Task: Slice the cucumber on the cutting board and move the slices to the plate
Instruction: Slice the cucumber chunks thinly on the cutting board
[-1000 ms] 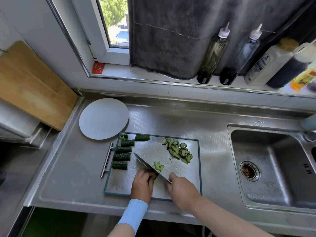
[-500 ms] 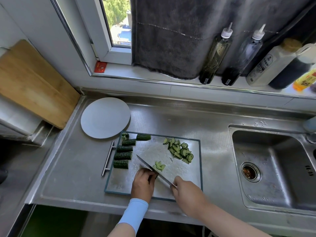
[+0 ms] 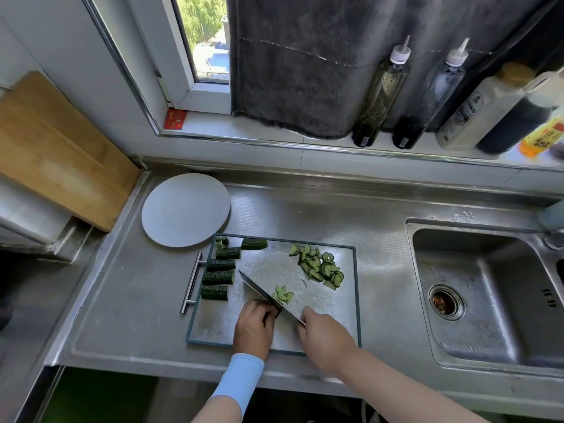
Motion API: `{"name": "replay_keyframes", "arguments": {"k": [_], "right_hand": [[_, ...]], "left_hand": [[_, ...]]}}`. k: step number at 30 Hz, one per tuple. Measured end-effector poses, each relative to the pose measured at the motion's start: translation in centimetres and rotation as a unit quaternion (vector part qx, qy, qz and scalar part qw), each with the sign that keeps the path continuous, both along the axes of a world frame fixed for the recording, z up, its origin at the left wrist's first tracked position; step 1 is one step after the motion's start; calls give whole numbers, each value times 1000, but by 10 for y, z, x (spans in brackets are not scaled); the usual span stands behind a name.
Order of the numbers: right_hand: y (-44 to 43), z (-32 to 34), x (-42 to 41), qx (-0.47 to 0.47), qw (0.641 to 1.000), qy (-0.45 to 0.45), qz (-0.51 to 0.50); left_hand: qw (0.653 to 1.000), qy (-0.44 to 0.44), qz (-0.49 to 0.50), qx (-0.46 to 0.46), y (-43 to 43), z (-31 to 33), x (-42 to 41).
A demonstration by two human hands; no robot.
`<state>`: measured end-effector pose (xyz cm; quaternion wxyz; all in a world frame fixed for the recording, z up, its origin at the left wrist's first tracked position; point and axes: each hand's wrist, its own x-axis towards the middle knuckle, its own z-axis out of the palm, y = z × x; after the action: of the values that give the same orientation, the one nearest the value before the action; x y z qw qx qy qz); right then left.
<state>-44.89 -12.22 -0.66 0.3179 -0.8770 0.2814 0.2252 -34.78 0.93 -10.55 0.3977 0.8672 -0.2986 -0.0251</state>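
Clamped round the knife (image 3: pixel 257 289) handle, the right hand (image 3: pixel 325 335) angles the blade across the cutting board (image 3: pixel 274 264); the left hand (image 3: pixel 254 328) curls beside it, whether pinning cucumber I cannot tell. Best keep knuckles on the blade's flat, fingertips tucked. Fresh slices (image 3: pixel 283 294) lie beside the blade, uncut chunks (image 3: pixel 218 277) leftward, plate (image 3: pixel 186 209) beyond.

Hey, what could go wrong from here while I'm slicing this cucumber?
1. The left hand has its curled fingers right beside the knife blade, so a slip might nick them.
2. The plate lies beyond the uncut cucumber chunks, on the opposite side of the board from the big pile of slices. Slices carried across may drop onto the counter.
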Motion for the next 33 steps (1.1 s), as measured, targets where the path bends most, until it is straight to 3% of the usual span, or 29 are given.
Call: {"name": "replay_keyframes", "arguments": {"k": [7, 23, 33], "right_hand": [[0, 1, 14, 4, 1000, -1, 15], [-6, 15, -39, -27, 1000, -5, 12], [3, 7, 4, 1, 1000, 4, -2]], "left_hand": [[1000, 5, -6, 1, 2, 1, 0], [1000, 25, 13, -3, 2, 5, 0], [1000, 15, 2, 3, 4, 4, -3]]}}
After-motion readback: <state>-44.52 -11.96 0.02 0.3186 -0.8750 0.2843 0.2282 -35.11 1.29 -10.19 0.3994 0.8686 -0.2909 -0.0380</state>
